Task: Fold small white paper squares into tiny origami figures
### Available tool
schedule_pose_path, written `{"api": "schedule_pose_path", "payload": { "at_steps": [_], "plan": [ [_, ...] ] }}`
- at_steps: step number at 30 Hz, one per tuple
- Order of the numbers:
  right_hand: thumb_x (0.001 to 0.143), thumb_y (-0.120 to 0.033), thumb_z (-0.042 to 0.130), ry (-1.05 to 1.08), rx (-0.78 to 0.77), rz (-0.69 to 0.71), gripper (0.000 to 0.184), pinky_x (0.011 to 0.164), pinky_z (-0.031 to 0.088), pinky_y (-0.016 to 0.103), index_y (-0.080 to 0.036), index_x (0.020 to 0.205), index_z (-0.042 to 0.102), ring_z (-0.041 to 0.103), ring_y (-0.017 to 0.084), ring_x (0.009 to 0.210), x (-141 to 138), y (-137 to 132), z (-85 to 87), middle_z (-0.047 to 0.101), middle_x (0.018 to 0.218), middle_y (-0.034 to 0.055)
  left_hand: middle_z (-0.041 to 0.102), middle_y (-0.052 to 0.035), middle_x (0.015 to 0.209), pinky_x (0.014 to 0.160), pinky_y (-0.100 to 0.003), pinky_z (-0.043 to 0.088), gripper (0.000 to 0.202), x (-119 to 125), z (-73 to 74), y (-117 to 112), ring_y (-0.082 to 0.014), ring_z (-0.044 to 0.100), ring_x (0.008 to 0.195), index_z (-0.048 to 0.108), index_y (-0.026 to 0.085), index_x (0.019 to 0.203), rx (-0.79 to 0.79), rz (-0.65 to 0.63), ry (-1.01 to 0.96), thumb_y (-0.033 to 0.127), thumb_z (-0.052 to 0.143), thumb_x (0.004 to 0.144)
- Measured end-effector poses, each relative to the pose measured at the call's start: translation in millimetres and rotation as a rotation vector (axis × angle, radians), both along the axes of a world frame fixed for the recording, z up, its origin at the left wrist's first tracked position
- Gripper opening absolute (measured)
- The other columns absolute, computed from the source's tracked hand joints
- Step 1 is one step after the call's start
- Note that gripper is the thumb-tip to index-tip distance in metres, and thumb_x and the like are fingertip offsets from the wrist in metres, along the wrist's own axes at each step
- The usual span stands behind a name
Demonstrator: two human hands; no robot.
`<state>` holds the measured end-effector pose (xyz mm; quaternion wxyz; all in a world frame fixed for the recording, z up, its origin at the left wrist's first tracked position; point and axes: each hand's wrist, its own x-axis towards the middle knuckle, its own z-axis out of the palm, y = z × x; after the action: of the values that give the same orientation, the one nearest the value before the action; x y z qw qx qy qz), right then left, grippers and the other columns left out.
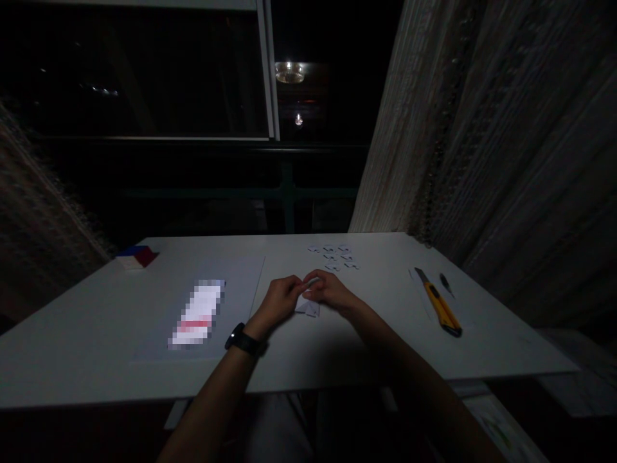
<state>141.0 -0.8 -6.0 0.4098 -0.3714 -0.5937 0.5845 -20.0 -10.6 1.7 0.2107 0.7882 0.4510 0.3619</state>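
Both my hands meet over the middle of a white table (96, 341). My left hand (281, 298), with a dark watch (242, 340) on its wrist, and my right hand (330, 290) pinch a small folded piece of white paper (308, 306) between their fingertips. The paper rests on the table just below the fingers. Several small folded white paper pieces (336, 256) lie in a cluster a little beyond my hands.
A yellow utility knife (441, 305) and a small dark pen-like tool (446, 283) lie at the right. A large grey sheet (207, 308) lies at the left. A red, white and blue block (136, 256) sits at the far left corner. Curtains hang on both sides.
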Motion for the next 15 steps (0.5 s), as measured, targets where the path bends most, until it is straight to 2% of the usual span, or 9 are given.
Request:
{"api": "schedule_pose_path", "payload": {
  "at_steps": [3,15],
  "plan": [
    [0.050,-0.021,0.071,0.009,-0.016,0.014,0.039,0.045,0.033,0.020,-0.016,0.083,0.052,0.046,0.008,0.043,0.2,-1.3,2.0,0.054,0.049,-0.0072,0.059,-0.0006,0.060,0.053,-0.022,0.033,0.031,1.0,0.5,-1.6,-0.0114,0.049,0.056,0.062,0.014,0.073,0.003,0.007,-0.020,0.038,0.044,0.080],
    [0.048,-0.016,0.069,-0.006,-0.048,-0.024,0.037,0.041,0.028,0.018,-0.017,0.081,0.052,0.039,0.005,0.037,-2.0,-4.0,5.3,0.048,0.043,-0.0100,0.059,-0.0005,0.059,0.052,-0.021,0.035,0.033,2.8,-0.8,-2.6,-0.0108,0.049,0.054,0.064,0.013,0.072,-0.006,0.023,-0.055,0.040,0.046,0.079]
  ]
}}
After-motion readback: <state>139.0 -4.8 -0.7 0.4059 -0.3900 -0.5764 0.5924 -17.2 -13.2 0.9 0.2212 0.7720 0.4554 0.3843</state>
